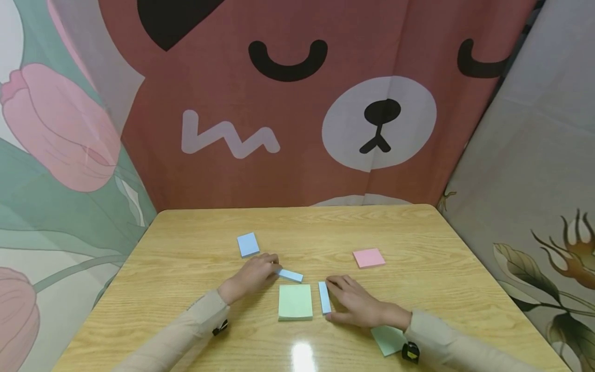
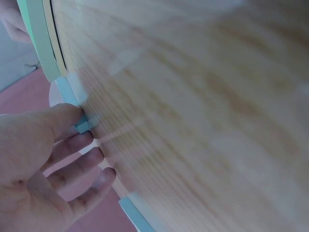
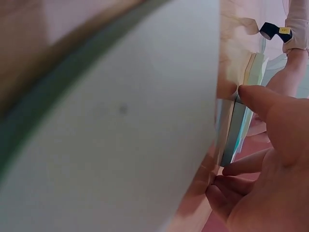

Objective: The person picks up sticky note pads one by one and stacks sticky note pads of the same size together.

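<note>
Pinching the far blue strip point(image 1: 291, 276) by its left end with the left hand point(image 1: 252, 277), at twelve o'clock from the green pad point(image 1: 295, 301), probably for control of its angle. Pinching the right blue strip point(image 1: 324, 298) lengthwise, thumb near and forefinger far, with the right hand point(image 1: 355, 306), at three o'clock, apparently to keep it straight beside the green pad. Also on the desk point(image 1: 195, 235): blue pad point(image 1: 248, 244) at ten-thirty, pink pad point(image 1: 369, 257) at two.

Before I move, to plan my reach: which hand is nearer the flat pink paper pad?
Right: the right hand is in front and left of the pink pad; the left hand lies farther left.
</note>
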A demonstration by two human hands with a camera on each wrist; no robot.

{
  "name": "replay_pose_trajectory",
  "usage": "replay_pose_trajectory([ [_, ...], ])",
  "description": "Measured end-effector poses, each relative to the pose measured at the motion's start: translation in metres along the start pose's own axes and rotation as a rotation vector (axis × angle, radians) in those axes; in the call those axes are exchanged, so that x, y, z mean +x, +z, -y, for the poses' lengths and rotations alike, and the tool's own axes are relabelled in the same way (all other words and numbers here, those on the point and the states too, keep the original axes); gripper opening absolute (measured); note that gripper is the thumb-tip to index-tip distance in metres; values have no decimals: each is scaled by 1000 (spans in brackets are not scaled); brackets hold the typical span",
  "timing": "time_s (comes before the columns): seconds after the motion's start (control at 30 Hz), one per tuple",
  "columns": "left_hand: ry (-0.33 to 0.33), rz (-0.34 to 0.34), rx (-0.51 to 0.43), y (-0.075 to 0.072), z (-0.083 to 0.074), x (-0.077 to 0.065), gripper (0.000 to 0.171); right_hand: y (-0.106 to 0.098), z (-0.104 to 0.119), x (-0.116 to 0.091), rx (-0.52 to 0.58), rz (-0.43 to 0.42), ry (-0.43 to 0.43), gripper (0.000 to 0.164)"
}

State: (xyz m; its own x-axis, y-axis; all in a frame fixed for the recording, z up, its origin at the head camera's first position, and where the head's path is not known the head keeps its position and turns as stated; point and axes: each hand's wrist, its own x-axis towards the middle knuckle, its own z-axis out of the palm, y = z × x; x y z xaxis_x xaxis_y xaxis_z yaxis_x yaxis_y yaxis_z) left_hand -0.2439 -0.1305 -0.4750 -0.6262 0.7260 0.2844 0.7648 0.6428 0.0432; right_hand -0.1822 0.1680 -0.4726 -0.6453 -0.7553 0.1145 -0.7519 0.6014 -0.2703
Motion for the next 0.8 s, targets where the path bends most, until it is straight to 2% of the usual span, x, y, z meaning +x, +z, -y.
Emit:
replay_pose_trajectory([
  [0.17,-6,17,4,-1,-1,0,12,2,0,0,-18,-4,2,76],
  [0.47,2,2,5,-1,-1,0,12,4,0,-1,8,-11,45,73],
  [0.8,-6,22,-7,0,1,-1,12,3,1,0,-44,-33,27,71],
])
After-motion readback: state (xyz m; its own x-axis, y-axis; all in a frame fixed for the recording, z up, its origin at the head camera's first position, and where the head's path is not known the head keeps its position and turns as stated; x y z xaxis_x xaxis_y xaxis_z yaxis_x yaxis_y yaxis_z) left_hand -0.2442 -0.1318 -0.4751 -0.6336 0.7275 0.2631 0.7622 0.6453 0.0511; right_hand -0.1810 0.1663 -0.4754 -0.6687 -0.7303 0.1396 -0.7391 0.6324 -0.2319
